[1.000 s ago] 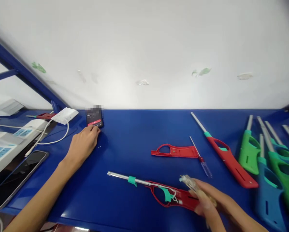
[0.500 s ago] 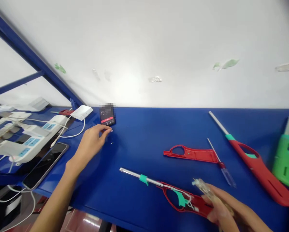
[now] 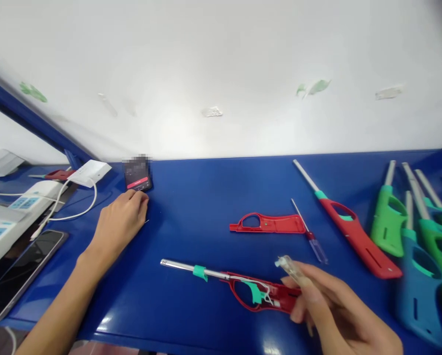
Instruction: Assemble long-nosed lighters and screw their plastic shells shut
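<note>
My left hand (image 3: 123, 217) rests on the blue table just in front of the small dark phone (image 3: 137, 172); its fingers are curled together, and anything in them is hidden. A tiny pale piece (image 3: 146, 222) lies beside its fingertips. At the lower right, my right hand (image 3: 328, 301) pinches a clear, yellowish plastic part (image 3: 293, 270) over the handle end of an opened red lighter (image 3: 258, 293), whose white wires and green trigger show. Behind it lie a loose red shell half (image 3: 269, 224) and a screwdriver (image 3: 315, 245) with a clear handle.
A whole red lighter (image 3: 354, 236) lies right of the screwdriver. Green lighters (image 3: 389, 222) and a blue lighter (image 3: 419, 286) stand further right. On the left are a power strip (image 3: 21, 209), a white box (image 3: 90, 172) with a cable and a larger phone (image 3: 24, 271).
The view has swung right, showing more lighters. My left fingers have curled in closer together and turned down to the table near the phone. My right hand still holds the clear part.
</note>
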The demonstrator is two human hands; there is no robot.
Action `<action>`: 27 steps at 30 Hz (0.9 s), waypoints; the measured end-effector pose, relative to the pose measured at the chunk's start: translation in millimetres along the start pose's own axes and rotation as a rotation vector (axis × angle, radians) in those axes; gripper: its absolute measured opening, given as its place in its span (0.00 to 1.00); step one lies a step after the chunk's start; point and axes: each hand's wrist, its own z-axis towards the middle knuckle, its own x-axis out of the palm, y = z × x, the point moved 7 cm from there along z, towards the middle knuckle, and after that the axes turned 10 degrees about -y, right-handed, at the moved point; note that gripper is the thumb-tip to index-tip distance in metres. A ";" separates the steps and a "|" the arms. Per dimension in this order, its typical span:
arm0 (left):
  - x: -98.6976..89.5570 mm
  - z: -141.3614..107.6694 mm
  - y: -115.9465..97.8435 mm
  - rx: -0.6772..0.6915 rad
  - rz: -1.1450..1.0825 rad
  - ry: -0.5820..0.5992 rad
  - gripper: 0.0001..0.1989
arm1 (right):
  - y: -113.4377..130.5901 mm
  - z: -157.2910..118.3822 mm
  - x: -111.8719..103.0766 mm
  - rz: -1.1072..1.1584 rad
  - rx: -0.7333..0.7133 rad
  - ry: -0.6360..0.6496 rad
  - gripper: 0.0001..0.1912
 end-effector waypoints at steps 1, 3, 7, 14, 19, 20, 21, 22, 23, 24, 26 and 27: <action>-2.5 0.2 -1.0 -0.016 -0.029 -0.009 0.16 | -2.3 2.1 1.2 0.031 0.012 0.032 0.12; -10.0 -2.1 -5.2 -0.051 -0.120 -0.017 0.13 | -5.8 4.6 2.5 0.064 0.025 0.078 0.11; -36.7 -21.8 -31.2 -0.097 -0.412 -0.009 0.11 | -4.8 1.1 4.6 0.100 0.075 0.079 0.12; -68.0 -74.5 -117.1 -0.222 -0.962 0.038 0.04 | 3.5 -5.2 4.0 0.068 0.078 0.004 0.12; -49.9 -93.6 -169.3 -0.337 -1.241 0.052 0.08 | 10.4 -3.4 0.4 0.097 -0.125 0.036 0.04; -46.1 -96.6 -176.2 -0.354 -1.273 0.066 0.09 | 10.9 -3.8 -1.8 0.101 -0.132 0.005 0.05; -43.0 -99.5 -181.5 -0.373 -1.297 0.084 0.08 | 11.8 -4.6 -3.2 0.101 -0.138 -0.020 0.06; -40.8 -102.3 -185.6 -0.391 -1.320 0.100 0.08 | 12.8 -5.4 -4.3 0.102 -0.141 -0.042 0.07; -38.7 -105.2 -188.7 -0.411 -1.341 0.125 0.07 | 13.7 -6.2 -5.0 0.106 -0.141 -0.057 0.08; -37.3 -107.7 -191.1 -0.429 -1.364 0.148 0.06 | 14.3 -6.7 -5.0 0.113 -0.136 -0.059 0.08; -35.6 -111.6 -194.3 -0.451 -1.405 0.190 0.05 | 15.3 -7.0 -4.9 0.127 -0.133 -0.044 0.05; -35.1 -112.7 -195.3 -0.453 -1.422 0.201 0.06 | 15.4 -6.8 -5.3 0.129 -0.135 -0.037 0.05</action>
